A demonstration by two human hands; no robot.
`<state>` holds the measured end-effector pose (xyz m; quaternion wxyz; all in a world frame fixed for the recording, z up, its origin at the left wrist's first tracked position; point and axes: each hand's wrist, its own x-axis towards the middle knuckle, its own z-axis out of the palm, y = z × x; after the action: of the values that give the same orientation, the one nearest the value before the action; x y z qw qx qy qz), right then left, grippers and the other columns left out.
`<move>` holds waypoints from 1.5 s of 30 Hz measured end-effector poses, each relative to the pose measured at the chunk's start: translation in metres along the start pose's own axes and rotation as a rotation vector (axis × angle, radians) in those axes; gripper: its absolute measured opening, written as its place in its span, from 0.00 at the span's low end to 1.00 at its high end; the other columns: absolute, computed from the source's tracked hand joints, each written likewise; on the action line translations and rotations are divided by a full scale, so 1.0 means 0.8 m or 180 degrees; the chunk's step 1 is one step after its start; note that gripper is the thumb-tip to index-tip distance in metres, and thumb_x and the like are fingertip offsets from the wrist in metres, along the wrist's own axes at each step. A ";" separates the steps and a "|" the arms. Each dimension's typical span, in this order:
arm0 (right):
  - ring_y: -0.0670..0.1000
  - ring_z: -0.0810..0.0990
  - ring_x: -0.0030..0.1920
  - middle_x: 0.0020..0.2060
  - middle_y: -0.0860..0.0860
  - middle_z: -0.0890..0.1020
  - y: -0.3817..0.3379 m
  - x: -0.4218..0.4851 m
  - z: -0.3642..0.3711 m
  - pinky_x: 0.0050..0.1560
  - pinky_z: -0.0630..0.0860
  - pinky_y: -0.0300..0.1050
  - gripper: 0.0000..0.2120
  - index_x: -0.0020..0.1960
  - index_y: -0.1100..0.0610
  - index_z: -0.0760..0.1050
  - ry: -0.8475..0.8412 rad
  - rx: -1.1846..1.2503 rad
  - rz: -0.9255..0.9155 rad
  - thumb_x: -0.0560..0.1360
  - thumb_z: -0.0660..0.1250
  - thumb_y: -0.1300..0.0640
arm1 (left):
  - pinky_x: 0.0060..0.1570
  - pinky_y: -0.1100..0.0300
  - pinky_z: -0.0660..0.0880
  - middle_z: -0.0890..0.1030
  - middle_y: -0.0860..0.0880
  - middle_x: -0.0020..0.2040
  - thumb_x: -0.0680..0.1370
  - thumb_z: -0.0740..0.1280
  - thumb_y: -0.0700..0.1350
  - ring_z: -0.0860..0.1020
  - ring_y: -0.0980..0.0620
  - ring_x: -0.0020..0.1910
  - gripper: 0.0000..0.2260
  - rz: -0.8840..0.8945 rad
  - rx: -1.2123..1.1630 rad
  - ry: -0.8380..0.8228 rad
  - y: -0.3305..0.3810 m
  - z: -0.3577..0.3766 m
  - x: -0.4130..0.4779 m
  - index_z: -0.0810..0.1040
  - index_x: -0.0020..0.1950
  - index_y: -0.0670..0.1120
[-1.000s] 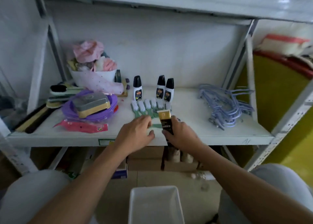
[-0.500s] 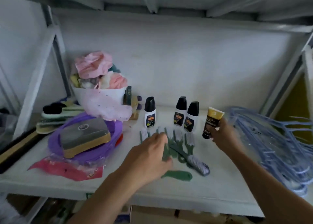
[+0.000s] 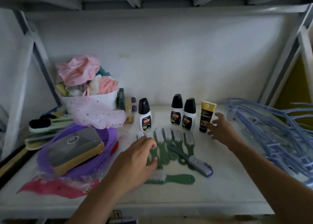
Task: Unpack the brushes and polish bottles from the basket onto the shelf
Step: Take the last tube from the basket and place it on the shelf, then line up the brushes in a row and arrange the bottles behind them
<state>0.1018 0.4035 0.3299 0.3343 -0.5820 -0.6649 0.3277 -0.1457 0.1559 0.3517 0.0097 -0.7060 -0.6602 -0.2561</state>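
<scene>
Three white polish bottles with black caps (image 3: 176,111) stand in a row on the white shelf (image 3: 228,181). A black tube with a gold cap (image 3: 205,115) stands upright to their right. My right hand (image 3: 220,129) is open just beside the tube, fingers spread, barely apart from it. Several green-handled brushes (image 3: 176,144) lie side by side in front of the bottles. A grey brush (image 3: 198,163) lies across them, and one green brush (image 3: 176,179) lies crosswise nearer me. My left hand (image 3: 135,161) rests, fingers curled, on the leftmost green brushes. The basket is out of view.
A purple basin (image 3: 108,139) holding a grey and tan box (image 3: 76,146) sits at the left, over a red plastic packet (image 3: 50,186). Behind it are a white tub of pink cloths (image 3: 88,86) and shoe brushes (image 3: 40,124). Blue hangers (image 3: 271,130) are piled at the right.
My right hand has set the gold-capped tube upright beside the bottles and let go of it. The view has moved closer to the shelf. My left hand stays on the green brushes.
</scene>
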 end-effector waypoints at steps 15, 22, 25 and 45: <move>0.39 0.76 0.48 0.53 0.41 0.78 -0.079 -0.221 0.037 0.43 0.71 0.26 0.15 0.60 0.45 0.75 -0.1472 -0.1542 -0.1935 0.74 0.70 0.46 | 0.46 0.70 0.78 0.75 0.62 0.53 0.77 0.70 0.49 0.78 0.65 0.50 0.11 -0.0111 -0.0219 0.0115 0.015 -0.004 -0.052 0.73 0.57 0.56; 0.46 0.80 0.56 0.58 0.46 0.81 -0.065 -0.226 0.061 0.58 0.79 0.44 0.17 0.62 0.45 0.74 -0.1594 -0.1751 -0.1926 0.75 0.69 0.53 | 0.46 0.63 0.77 0.72 0.61 0.55 0.78 0.68 0.48 0.77 0.61 0.50 0.11 0.0092 -0.0195 0.0080 0.014 -0.001 -0.055 0.73 0.59 0.56; 0.48 0.82 0.50 0.52 0.47 0.83 -0.073 -0.223 0.063 0.52 0.81 0.44 0.15 0.59 0.46 0.75 -0.1655 -0.1717 -0.1899 0.74 0.67 0.57 | 0.45 0.66 0.76 0.72 0.62 0.55 0.78 0.68 0.48 0.77 0.61 0.50 0.11 0.0106 -0.0192 0.0103 0.017 -0.001 -0.053 0.72 0.58 0.57; 0.43 0.81 0.34 0.38 0.45 0.79 -0.044 -0.112 -0.043 0.27 0.75 0.36 0.25 0.55 0.49 0.65 -0.1007 -0.2148 -0.0608 0.67 0.78 0.49 | 0.47 0.55 0.76 0.71 0.58 0.54 0.79 0.63 0.51 0.74 0.57 0.53 0.06 -0.0427 0.0074 0.0163 0.012 0.018 -0.050 0.71 0.55 0.54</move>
<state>0.1196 0.3119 0.3724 0.0463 -0.5370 -0.8300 0.1437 -0.1318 0.1223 0.3274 0.0176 -0.6533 -0.7084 -0.2666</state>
